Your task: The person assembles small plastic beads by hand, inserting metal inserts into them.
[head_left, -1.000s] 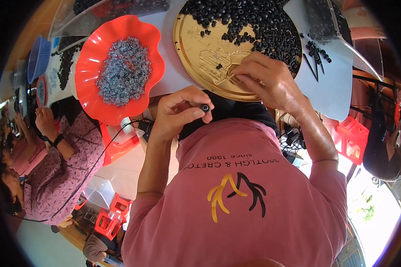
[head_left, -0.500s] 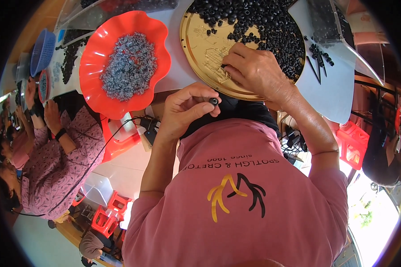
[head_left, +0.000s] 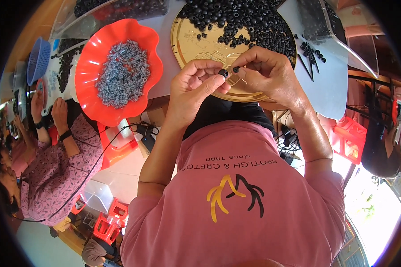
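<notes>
Between the thumb and fingers of my left hand (head_left: 192,86) is a small black round part with a hole (head_left: 223,73), its opening facing up. My right hand (head_left: 268,73) pinches a smaller black piece (head_left: 235,70) close beside it; the two look slightly apart. Both hands are over the near edge of a round gold tray (head_left: 182,42). Many loose black round parts (head_left: 272,29) cover the tray's far and right side. To the left stands a red wavy-rimmed bowl (head_left: 88,62) full of tiny grey, ring-like pieces (head_left: 124,73).
Right of the tray lie thin black rods (head_left: 309,66) and several black parts. Clear plastic bins (head_left: 120,10) stand at the back. A blue basket (head_left: 38,61) is far left, near a co-worker in a patterned top (head_left: 62,164). Red stools (head_left: 349,139) stand on the floor.
My right hand has lifted from the tray with a small black piece and come beside my left hand. My left hand has moved up and right toward it.
</notes>
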`<state>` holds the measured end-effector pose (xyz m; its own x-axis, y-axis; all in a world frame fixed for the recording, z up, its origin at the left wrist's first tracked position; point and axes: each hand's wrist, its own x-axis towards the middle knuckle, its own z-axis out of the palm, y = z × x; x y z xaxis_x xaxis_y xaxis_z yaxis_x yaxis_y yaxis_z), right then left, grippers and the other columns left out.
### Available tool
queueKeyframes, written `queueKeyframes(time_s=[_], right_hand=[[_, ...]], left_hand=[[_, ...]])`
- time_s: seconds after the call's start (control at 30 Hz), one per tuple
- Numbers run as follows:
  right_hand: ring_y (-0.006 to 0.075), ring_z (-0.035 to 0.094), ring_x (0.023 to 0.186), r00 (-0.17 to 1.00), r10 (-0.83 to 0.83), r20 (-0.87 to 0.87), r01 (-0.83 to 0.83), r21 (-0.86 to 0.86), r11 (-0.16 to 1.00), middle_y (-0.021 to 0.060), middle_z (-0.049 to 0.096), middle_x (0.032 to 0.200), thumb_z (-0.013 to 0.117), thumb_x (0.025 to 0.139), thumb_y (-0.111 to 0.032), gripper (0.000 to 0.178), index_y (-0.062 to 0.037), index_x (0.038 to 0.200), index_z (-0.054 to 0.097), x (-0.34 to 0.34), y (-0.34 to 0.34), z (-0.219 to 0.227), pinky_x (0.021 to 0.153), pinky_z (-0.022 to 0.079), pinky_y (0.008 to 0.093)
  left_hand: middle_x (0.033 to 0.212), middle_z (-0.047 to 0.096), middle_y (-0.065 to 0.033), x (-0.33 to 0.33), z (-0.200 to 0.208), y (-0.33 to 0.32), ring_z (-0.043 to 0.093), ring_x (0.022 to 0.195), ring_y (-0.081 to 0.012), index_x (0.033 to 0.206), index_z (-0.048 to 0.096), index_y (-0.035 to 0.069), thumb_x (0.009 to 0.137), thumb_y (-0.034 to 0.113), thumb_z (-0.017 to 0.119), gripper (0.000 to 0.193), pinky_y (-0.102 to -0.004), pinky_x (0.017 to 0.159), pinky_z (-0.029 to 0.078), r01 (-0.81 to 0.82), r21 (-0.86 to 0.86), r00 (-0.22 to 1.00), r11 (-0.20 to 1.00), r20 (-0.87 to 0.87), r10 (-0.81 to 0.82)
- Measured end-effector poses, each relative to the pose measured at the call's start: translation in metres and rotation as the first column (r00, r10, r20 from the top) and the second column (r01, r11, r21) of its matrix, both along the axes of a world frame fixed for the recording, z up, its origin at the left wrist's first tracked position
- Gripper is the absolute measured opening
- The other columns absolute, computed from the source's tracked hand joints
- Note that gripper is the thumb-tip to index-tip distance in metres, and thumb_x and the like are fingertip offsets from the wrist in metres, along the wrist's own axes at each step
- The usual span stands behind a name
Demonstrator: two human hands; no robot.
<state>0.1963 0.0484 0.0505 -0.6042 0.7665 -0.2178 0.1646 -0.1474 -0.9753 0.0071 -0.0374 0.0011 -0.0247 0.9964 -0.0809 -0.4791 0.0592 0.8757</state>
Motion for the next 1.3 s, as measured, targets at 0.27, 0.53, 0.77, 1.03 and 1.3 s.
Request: queueKeyframes(time_s=[0.27, 0.53, 0.77, 1.03, 1.3], right_hand=[[0.0054, 0.062, 0.083, 0.976, -0.211, -0.06, 0.209, -0.037, 0.977, 0.0033, 0.069, 0.089, 0.064, 0.09, -0.005, 0.015, 0.0009, 0.103, 0.068, 0.002, -0.003, 0.008, 0.07, 0.049, 0.0211], [0.0036, 0.059, 0.07, 0.989, -0.133, 0.061, 0.112, 0.272, 0.956, 0.0008, 0.067, 0.078, 0.066, 0.088, -0.006, 0.011, 0.0011, 0.096, 0.068, 0.0, -0.007, -0.009, 0.062, 0.049, 0.0224], [0.009, 0.059, 0.063, 0.983, -0.147, 0.107, 0.087, 0.431, 0.898, 0.0058, 0.064, 0.072, 0.069, 0.083, -0.006, 0.009, -0.0013, 0.091, 0.067, -0.003, -0.006, -0.014, 0.057, 0.048, 0.0265], [0.0162, 0.062, 0.064, 0.973, -0.153, 0.174, 0.038, 0.53, 0.847, 0.0089, 0.064, 0.077, 0.069, 0.081, -0.005, 0.01, -0.0016, 0.09, 0.066, 0.003, -0.009, 0.004, 0.06, 0.051, 0.0294], [0.0191, 0.062, 0.064, 0.957, -0.184, 0.224, 0.002, 0.631, 0.776, 0.0111, 0.063, 0.079, 0.068, 0.08, -0.003, 0.01, -0.0019, 0.088, 0.064, 0.011, -0.013, 0.018, 0.06, 0.051, 0.0309]], left_hand=[[0.099, 0.069, -0.0141, 0.01, 0.005, 0.006, 0.067, 0.081, -0.0198, 0.112, 0.061, -0.003, 0.093, 0.005, 0.064, 0.021, -0.0333, 0.079, 0.056, 0.003, -0.004, 0.999, 1.0, -0.038, -0.003], [0.096, 0.07, -0.0117, 0.007, 0.002, 0.009, 0.067, 0.083, -0.0186, 0.113, 0.062, -0.003, 0.094, 0.007, 0.066, 0.022, -0.0322, 0.08, 0.055, 0.0, -0.006, 0.999, 1.0, -0.044, 0.0], [0.098, 0.07, -0.011, 0.008, 0.002, 0.011, 0.068, 0.085, -0.0183, 0.111, 0.063, -0.002, 0.094, 0.007, 0.067, 0.02, -0.0311, 0.08, 0.056, 0.013, -0.002, 0.998, 1.0, -0.054, -0.013], [0.096, 0.069, -0.011, 0.017, 0.006, 0.014, 0.069, 0.086, -0.0159, 0.112, 0.062, -0.006, 0.094, 0.003, 0.066, 0.021, -0.0273, 0.08, 0.057, 0.023, 0.007, 0.998, 1.0, -0.058, -0.023], [0.094, 0.069, -0.0092, 0.027, 0.016, 0.017, 0.066, 0.083, -0.0112, 0.109, 0.064, -0.006, 0.094, 0.004, 0.068, 0.019, -0.024, 0.076, 0.055, 0.057, 0.004, 0.99, 0.998, -0.128, -0.056]])
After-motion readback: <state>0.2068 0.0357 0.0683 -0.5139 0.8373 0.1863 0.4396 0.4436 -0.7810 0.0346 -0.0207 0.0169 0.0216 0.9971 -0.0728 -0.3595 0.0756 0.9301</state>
